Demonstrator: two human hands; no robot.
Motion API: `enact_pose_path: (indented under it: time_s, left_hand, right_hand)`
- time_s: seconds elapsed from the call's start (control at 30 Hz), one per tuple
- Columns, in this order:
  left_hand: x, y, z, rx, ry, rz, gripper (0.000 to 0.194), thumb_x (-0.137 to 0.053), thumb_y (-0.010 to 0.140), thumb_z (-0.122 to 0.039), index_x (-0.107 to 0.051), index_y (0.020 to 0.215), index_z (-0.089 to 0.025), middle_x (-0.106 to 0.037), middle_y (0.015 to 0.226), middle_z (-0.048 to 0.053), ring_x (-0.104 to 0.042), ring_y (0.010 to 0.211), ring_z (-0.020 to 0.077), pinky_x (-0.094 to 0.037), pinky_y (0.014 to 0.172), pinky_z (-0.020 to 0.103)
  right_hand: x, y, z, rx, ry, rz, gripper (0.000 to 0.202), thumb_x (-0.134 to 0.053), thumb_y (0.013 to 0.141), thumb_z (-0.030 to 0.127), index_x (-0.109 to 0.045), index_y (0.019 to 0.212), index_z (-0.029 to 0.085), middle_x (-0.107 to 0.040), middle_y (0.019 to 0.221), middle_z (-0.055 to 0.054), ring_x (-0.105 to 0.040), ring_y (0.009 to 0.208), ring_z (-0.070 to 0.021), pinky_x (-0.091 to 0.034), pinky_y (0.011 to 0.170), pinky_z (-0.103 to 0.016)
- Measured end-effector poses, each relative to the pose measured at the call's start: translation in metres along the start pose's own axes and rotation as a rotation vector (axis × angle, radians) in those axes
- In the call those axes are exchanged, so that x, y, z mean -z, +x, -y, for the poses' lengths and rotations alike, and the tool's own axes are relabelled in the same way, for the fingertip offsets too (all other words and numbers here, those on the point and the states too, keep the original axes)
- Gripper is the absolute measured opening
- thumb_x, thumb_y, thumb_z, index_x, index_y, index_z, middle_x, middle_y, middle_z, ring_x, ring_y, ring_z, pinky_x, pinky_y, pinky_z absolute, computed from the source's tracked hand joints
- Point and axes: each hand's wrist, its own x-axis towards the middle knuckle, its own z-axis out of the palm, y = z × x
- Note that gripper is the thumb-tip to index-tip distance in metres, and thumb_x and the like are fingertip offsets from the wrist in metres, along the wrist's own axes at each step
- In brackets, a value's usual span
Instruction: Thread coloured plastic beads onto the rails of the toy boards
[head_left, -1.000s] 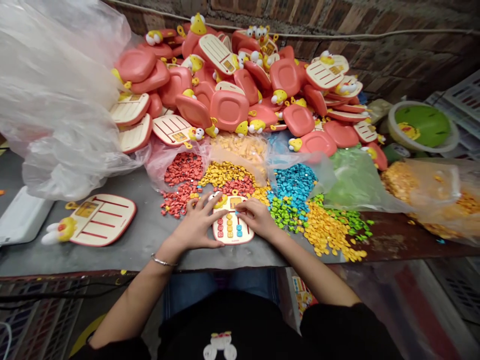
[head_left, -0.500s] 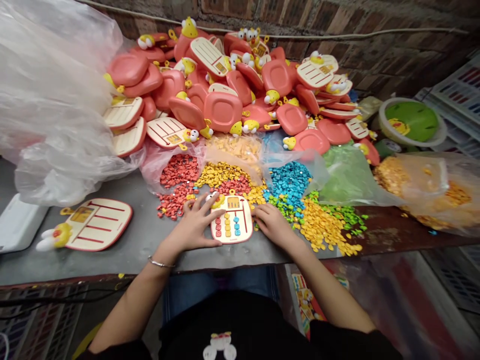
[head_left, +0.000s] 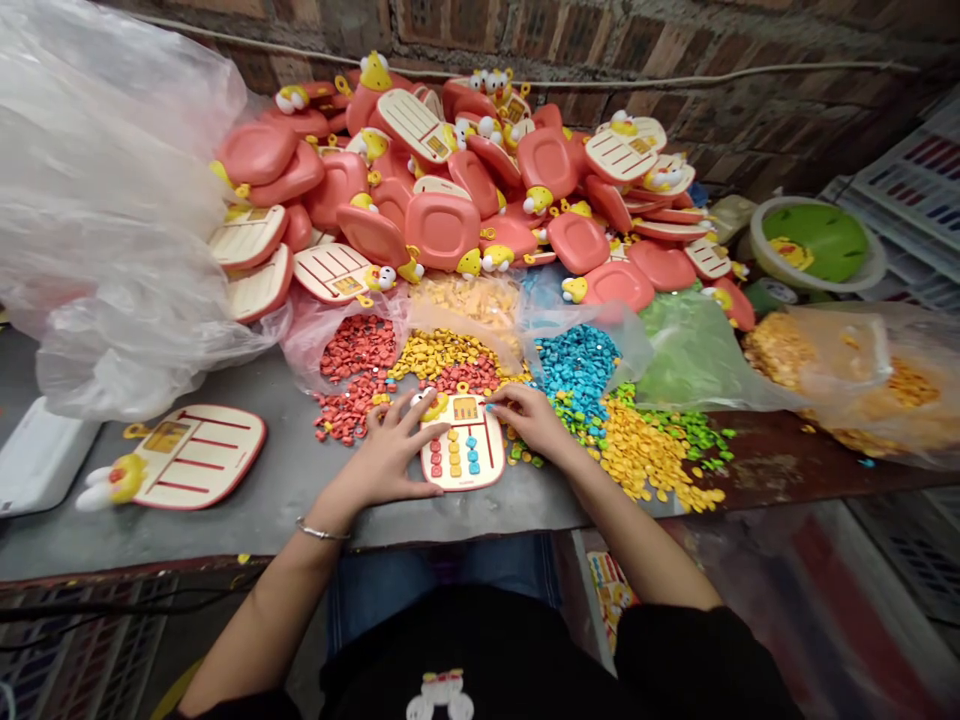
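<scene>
A cream toy board (head_left: 463, 472) with red slots and a yellow duck-like head lies flat on the table before me. Rows of small red, yellow and blue pieces sit in its slots. My left hand (head_left: 390, 450) steadies it from the left, thumb along the lower edge and fingers over the head and side. At the board's upper right, my right hand (head_left: 534, 420) pinches a small blue piece (head_left: 490, 407) beside a slot. A second toy board (head_left: 206, 455), its slots bare, lies off to the left.
Loose red pieces (head_left: 356, 350), yellow pieces (head_left: 649, 455) and blue pieces (head_left: 577, 360) spill from plastic bags behind the board. A high heap of toy boards (head_left: 442, 230) rises against the brick wall (head_left: 712, 50). A large plastic bag (head_left: 112, 200) bulges at left; a green basin (head_left: 817, 240) stands right.
My right hand has moved up and left from the board's right edge to its upper right corner, where a blue piece now shows at the fingertips. My left hand stays on the board.
</scene>
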Motion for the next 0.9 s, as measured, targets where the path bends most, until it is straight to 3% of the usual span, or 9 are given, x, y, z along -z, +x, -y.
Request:
enact_pose_path:
  time_s: [0.17,0.37,0.67,0.8,0.9]
  left_hand:
    - [0.0,0.0,0.0,0.001,0.008,-0.002,0.078,-0.067,0.072,-0.068,-0.052,0.139,-0.031,-0.018,0.162,0.012,-0.019,0.141,0.0447,-0.019,0.104,0.057]
    - [0.0,0.0,0.0,0.022,0.039,-0.009,0.08,-0.067,0.07,-0.071,-0.052,0.139,-0.032,-0.02,0.162,0.011,-0.021,0.14,0.0445,-0.02,0.102,0.057]
    - [-0.002,0.001,0.0,0.025,0.031,-0.017,0.081,-0.071,0.067,-0.068,-0.054,0.138,-0.032,-0.02,0.162,0.011,-0.022,0.139,0.0453,-0.019,0.103,0.057]
    - [-0.002,0.0,0.0,0.019,0.037,-0.021,0.079,-0.068,0.069,-0.07,-0.055,0.137,-0.031,-0.019,0.162,0.011,-0.021,0.14,0.0449,-0.019,0.102,0.057]
    - [-0.001,0.0,0.0,0.015,0.046,-0.013,0.079,-0.066,0.07,-0.071,-0.054,0.137,-0.031,-0.018,0.162,0.012,-0.02,0.141,0.0446,-0.019,0.102,0.057]
  right_hand:
    - [-0.014,0.02,-0.008,0.019,-0.14,-0.026,0.01,-0.067,0.086,0.02,-0.064,0.077,0.017,-0.065,0.079,-0.003,-0.056,0.077,-0.0175,-0.043,0.071,-0.029]
    - [-0.009,0.002,-0.002,0.218,-0.41,0.071,0.019,-0.057,0.094,0.025,-0.063,0.077,0.019,-0.061,0.082,-0.007,-0.049,0.083,-0.0227,-0.041,0.076,-0.035]
    - [-0.025,-0.005,0.005,0.266,-0.286,0.099,0.025,-0.051,0.097,0.029,-0.062,0.077,0.02,-0.061,0.08,-0.007,-0.051,0.082,-0.0221,-0.043,0.075,-0.036]
    - [-0.004,-0.011,0.012,0.327,-0.141,0.201,0.023,-0.051,0.097,0.028,-0.063,0.08,0.02,-0.063,0.08,-0.005,-0.055,0.081,-0.0197,-0.045,0.076,-0.034]
    - [0.017,-0.032,0.013,0.243,-0.142,0.169,0.016,-0.054,0.096,0.028,-0.064,0.087,0.02,-0.064,0.085,-0.006,-0.057,0.085,-0.02,-0.047,0.076,-0.034]
